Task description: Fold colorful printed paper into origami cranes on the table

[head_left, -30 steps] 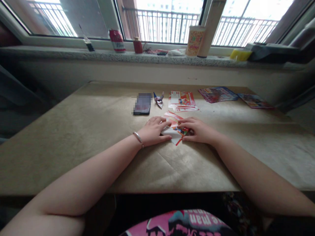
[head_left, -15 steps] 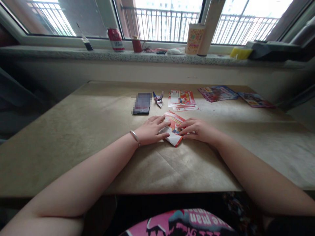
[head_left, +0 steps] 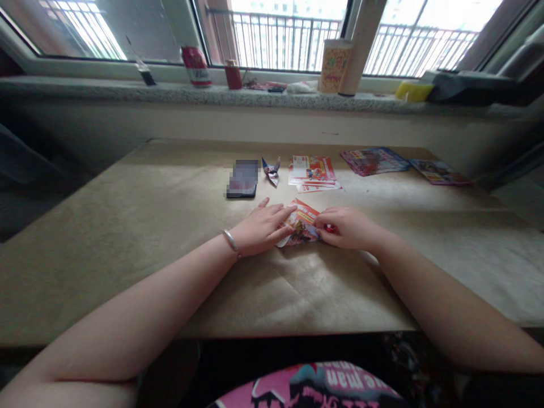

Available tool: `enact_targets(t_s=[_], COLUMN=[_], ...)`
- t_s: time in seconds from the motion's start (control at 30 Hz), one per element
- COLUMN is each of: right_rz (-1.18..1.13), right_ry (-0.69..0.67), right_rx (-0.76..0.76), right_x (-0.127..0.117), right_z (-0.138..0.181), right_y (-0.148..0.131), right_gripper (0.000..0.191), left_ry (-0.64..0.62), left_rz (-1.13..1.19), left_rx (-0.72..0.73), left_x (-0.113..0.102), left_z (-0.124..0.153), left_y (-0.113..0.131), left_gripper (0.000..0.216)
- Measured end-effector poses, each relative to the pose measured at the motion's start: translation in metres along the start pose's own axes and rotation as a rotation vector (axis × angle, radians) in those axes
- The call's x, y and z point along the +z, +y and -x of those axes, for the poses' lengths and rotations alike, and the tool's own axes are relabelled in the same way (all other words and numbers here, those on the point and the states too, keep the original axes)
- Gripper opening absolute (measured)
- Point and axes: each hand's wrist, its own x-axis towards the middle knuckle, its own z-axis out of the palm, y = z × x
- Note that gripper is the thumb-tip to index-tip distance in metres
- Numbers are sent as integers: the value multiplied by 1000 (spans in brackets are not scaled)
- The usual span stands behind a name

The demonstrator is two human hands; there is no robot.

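A printed red-and-white paper sheet (head_left: 301, 225) lies on the table in front of me. My left hand (head_left: 264, 228) rests across its left side, fingers stretched out and open, thumb edge towards the middle. At the right edge of the sheet, my right hand (head_left: 346, 226) has its fingers closed, pinching the paper. A small shiny red spot shows between those fingers; I cannot tell what it is. Just beyond the sheet stand a folded paper figure (head_left: 271, 171) with pointed tips and a stack of similar red-and-white sheets (head_left: 313, 171).
A dark phone-like slab (head_left: 243, 179), partly pixelated, lies left of the paper figure. Colourful leaflets (head_left: 374, 161) and another printed booklet (head_left: 438, 171) are at the back right. A red can (head_left: 196, 67) and a patterned paper cup (head_left: 335, 66) stand on the windowsill (head_left: 255, 97).
My right hand has gone from lying on the sheet to pinching its right edge. The white lower part of the sheet has given way to a coloured print. The left hand stays on the paper.
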Motion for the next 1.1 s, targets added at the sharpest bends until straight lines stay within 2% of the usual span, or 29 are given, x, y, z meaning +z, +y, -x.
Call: enact_targets(t_s=[0.13,0.3,0.5,0.77,1.1], right_rz=[51,147,188,175,130], right_ry=[2,79,134,185,202], right_rx=[122,248,389,463,540], right_x=[3,14,24,26,28], right_z=[-2,-7,-14,-20,-25], right_y=[-8,-17,-13,-10,-6], right_gripper=[16,22,28,28,23], left_ry=[37,45,55,104,134], left_rz=[71,147,141,47,-48], left_rx=[2,-20,-52,-26,86], left_x=[0,-1,-2,3,8], left_z=[0,0,-1,-3,-6], left_y=[1,1,5,3,-1], left_gripper=[67,69,62,40,37])
